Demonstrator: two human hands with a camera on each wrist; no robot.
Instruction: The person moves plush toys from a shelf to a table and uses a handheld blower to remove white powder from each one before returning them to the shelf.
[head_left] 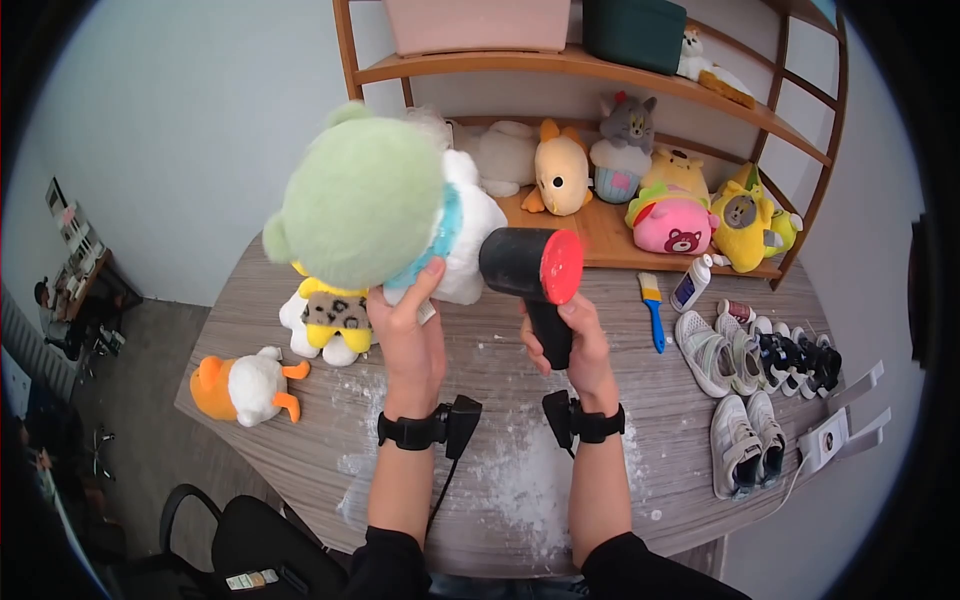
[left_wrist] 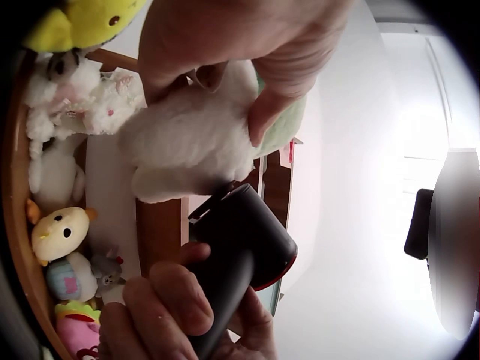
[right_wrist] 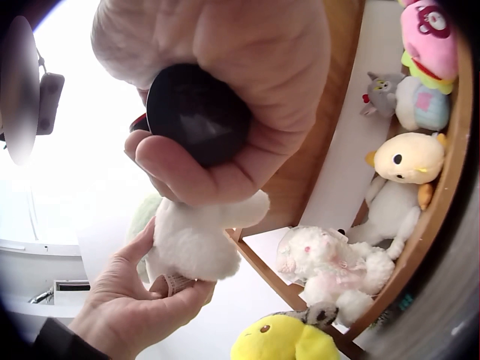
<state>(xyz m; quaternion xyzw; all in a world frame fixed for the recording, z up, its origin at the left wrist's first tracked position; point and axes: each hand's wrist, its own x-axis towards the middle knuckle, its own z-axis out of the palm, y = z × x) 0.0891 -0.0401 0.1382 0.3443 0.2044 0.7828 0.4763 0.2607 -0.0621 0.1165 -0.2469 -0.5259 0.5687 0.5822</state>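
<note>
My left hand (head_left: 408,325) grips a plush toy with a green head (head_left: 365,200), a blue neck band and a white body (left_wrist: 187,139), held up above the table. In my right hand (head_left: 580,345) is the handle of a black hair-dryer-shaped device (head_left: 515,262) with a red end; its black end faces the toy's white body, very near it. Whether they touch cannot be told. The right wrist view shows my fingers (right_wrist: 180,169) curled round the black handle, and my left hand (right_wrist: 131,307) holding the toy's white body (right_wrist: 195,240) from below.
On the table (head_left: 450,520), marked with white powder, lie an orange-white plush (head_left: 255,388), a yellow plush (head_left: 335,315), a brush (head_left: 654,315), a white bottle (head_left: 691,284) and several shoes (head_left: 735,445). Behind stands a wooden shelf (head_left: 590,235) with several plush toys.
</note>
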